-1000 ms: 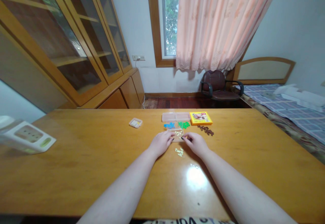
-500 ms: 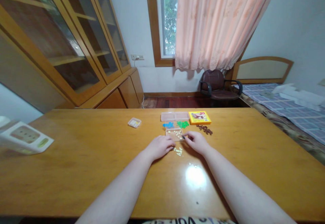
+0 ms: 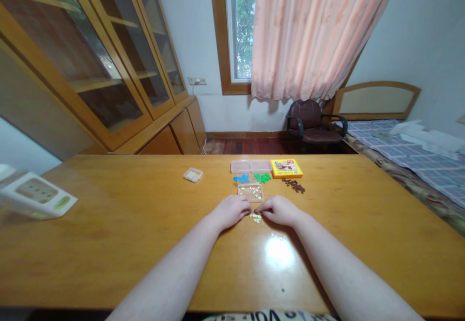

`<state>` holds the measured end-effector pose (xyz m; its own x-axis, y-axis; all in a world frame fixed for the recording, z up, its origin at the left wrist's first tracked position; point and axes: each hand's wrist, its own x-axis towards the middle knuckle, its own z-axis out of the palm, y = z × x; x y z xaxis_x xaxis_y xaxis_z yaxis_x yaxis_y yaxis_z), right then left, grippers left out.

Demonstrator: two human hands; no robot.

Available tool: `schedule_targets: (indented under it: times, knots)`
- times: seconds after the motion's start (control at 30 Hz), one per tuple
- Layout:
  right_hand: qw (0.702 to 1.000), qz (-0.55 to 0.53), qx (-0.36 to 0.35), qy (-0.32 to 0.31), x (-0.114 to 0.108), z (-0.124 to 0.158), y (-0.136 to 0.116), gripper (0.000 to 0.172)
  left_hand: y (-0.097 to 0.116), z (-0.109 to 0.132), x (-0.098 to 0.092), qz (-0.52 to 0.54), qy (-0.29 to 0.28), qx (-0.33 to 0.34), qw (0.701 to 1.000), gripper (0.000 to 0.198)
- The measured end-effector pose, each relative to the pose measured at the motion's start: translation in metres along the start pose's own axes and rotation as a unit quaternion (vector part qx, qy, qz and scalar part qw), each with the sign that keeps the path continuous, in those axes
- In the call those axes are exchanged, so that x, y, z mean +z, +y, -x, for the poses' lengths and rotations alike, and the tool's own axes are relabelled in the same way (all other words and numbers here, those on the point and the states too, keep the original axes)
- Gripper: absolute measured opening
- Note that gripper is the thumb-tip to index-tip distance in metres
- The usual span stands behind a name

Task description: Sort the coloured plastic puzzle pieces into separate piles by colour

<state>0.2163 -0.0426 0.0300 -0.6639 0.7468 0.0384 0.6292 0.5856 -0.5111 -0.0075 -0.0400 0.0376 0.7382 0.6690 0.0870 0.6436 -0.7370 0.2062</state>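
A small pile of pale yellow pieces [image 3: 256,218] lies on the table between my two hands. My left hand [image 3: 234,209] rests on the table at the pile's left edge, fingers curled together, their tips partly hidden. From the right, my right hand [image 3: 281,210] reaches in with thumb and finger closed at the top of the pile; whatever they pinch is too small to make out. Just beyond the fingers sits a clear shallow box [image 3: 250,199] with several pale yellow pieces scattered in it.
Behind the box are blue pieces [image 3: 241,179], green pieces [image 3: 263,178] and a clear divided tray [image 3: 250,167]. Brown pieces [image 3: 294,185] lie before a yellow box [image 3: 286,168]. A small clear container [image 3: 193,175] stands left; a white device [image 3: 39,195] is at the far left.
My right hand has moved from the right edge of the clear box back toward me, down to the pale yellow pile. My left hand has stayed nearly in place.
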Motion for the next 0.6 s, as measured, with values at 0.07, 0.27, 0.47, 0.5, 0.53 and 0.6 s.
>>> schedule_targets:
  times: [0.07, 0.27, 0.47, 0.5, 0.53, 0.6]
  knots:
    - [1.000, 0.005, 0.006, 0.003, 0.0005, -0.0001, 0.0003, 0.035, 0.0001, -0.0003, -0.0007, 0.003, -0.001, -0.005, 1.000, 0.012]
    - [1.000, 0.011, 0.013, 0.014, 0.0029, 0.0000, 0.0016, 0.030, -0.0011, -0.0004, 0.0002, 0.003, 0.000, -0.010, 1.000, 0.009]
    - [0.998, 0.035, 0.035, 0.034, 0.0042, -0.0009, 0.0042, 0.024, -0.0023, -0.0001, 0.0023, 0.000, 0.000, -0.010, 1.000, 0.010]
    - [0.998, 0.038, 0.035, 0.036, 0.0043, -0.0012, 0.0043, 0.023, -0.0025, 0.0000, 0.0024, -0.001, -0.001, -0.010, 1.000, 0.010]
    - [0.998, 0.041, 0.036, 0.036, 0.0044, -0.0014, 0.0043, 0.022, -0.0026, 0.0000, 0.0024, -0.001, -0.002, -0.010, 1.000, 0.010]
    - [0.997, 0.050, 0.037, 0.038, 0.0047, -0.0017, 0.0038, 0.021, -0.0030, 0.0003, 0.0026, -0.003, -0.002, -0.009, 1.000, 0.011]
